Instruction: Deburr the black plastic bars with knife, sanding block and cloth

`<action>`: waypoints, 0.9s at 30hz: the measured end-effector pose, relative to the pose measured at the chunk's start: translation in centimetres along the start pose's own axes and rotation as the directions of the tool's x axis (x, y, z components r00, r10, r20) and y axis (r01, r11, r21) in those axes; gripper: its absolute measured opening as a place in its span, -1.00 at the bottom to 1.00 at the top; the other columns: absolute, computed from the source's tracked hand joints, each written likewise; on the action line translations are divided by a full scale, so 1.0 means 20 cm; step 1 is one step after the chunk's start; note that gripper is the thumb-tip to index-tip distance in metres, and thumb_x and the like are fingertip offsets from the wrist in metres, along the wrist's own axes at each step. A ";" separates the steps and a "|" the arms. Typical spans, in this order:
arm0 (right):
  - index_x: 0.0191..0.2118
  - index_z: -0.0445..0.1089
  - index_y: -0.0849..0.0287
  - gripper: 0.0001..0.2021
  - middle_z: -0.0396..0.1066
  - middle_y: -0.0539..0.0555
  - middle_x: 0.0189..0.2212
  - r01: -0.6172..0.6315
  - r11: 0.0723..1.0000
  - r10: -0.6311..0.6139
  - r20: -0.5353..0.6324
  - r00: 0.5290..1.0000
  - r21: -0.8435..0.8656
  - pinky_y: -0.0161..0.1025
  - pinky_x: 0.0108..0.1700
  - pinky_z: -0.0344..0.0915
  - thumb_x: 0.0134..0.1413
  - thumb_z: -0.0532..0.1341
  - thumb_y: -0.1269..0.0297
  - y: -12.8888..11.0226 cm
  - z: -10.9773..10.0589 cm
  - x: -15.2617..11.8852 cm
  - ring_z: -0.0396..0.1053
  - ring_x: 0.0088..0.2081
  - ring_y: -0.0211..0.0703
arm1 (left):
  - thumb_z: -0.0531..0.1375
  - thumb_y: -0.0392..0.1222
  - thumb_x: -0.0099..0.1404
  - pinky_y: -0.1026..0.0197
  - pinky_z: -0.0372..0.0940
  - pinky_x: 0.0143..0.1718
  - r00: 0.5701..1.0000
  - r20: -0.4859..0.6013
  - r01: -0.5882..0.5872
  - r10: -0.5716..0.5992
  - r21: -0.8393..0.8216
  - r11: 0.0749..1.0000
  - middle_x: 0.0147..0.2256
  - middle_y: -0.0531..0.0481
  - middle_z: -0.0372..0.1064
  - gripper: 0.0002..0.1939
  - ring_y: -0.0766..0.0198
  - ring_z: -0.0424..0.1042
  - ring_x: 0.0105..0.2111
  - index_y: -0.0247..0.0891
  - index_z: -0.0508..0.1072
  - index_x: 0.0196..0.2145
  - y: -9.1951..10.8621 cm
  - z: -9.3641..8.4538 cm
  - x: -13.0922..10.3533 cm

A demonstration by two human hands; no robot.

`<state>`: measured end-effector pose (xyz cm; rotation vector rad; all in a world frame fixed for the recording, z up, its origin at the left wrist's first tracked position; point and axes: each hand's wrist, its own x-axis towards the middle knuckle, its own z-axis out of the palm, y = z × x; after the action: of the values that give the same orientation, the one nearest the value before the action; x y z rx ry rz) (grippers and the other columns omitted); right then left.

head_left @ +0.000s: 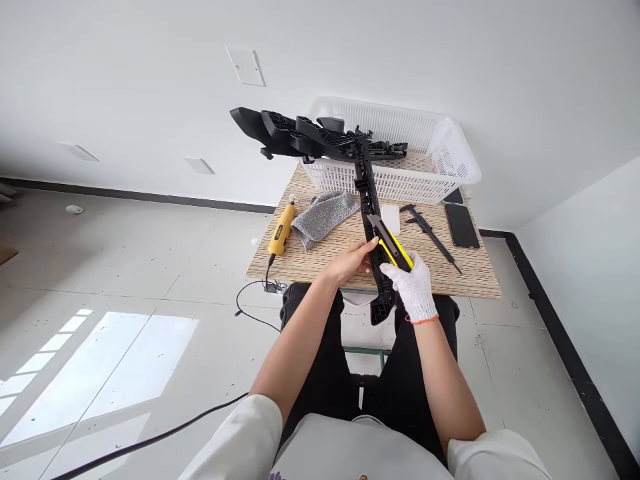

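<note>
A long black plastic part (367, 190) runs from the basket toward my lap, its lower end past the table's front edge. My bare left hand (354, 261) grips it from the left side, fingers partly hidden behind it. In my right hand (413, 283), which wears a white knit glove with an orange cuff, is a yellow and black utility knife (395, 248). The knife's front end lies over the black part, just above my left thumb. Whether its blade touches the plastic I cannot tell.
A white plastic basket (390, 181) holds several black plastic parts (295, 137). On the wooden table (320, 261) lie a grey cloth (325, 217), a yellow corded rotary tool (283, 230), a black caliper (431, 233), a white object (391, 219) and a phone (462, 227).
</note>
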<state>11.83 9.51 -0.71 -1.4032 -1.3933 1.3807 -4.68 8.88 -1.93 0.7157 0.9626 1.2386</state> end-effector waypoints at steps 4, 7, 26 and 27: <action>-0.25 0.31 0.13 -0.55 0.32 -0.10 -0.57 -0.045 0.997 0.050 -0.069 0.996 0.061 -0.35 -0.66 0.12 -0.25 0.44 0.07 -0.01 0.03 0.02 0.18 -0.65 -0.34 | 0.30 0.27 0.17 0.33 0.06 -0.64 0.998 0.037 -0.056 0.057 -0.029 0.998 -0.40 -0.08 0.39 -0.50 0.35 0.28 -0.49 -0.29 0.49 -0.30 0.00 0.04 -0.01; -0.24 0.33 0.13 -0.57 0.31 -0.10 -0.57 -0.022 0.992 0.034 -0.096 0.995 0.127 -0.36 -0.64 0.13 -0.21 0.43 0.05 0.00 0.04 0.05 0.19 -0.64 -0.35 | 0.34 0.20 0.16 0.34 0.12 -0.57 0.983 0.067 -0.174 0.169 0.075 0.982 -0.35 -0.04 0.41 -0.52 0.37 0.28 -0.46 -0.26 0.49 -0.18 -0.01 0.06 -0.02; -0.16 0.43 0.20 -0.60 0.40 0.00 -0.57 0.087 0.990 -0.086 -0.020 0.996 0.108 -0.39 -0.62 0.05 -0.07 0.33 0.02 0.09 -0.20 0.13 0.21 -0.61 -0.34 | 0.35 0.08 0.17 0.31 0.31 -0.60 0.952 -0.115 -0.259 0.284 0.196 0.946 -0.50 0.23 0.23 -0.48 0.44 0.29 -0.63 -0.14 0.10 -0.16 0.00 0.04 -0.06; -0.16 0.43 0.20 -0.60 0.41 0.00 -0.57 0.086 0.990 -0.085 -0.010 0.996 0.110 -0.40 -0.62 0.05 -0.07 0.33 0.02 0.09 -0.21 0.13 0.21 -0.61 -0.34 | 0.39 0.04 0.12 0.31 0.30 -0.59 0.955 -0.113 -0.251 0.275 0.194 0.948 -0.49 0.24 0.24 -0.43 0.45 0.29 -0.63 -0.14 0.10 -0.16 0.00 0.03 -0.06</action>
<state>15.76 12.44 -2.21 -1.2606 -1.3370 1.3762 -4.15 7.71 -1.34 0.9320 1.1292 1.4636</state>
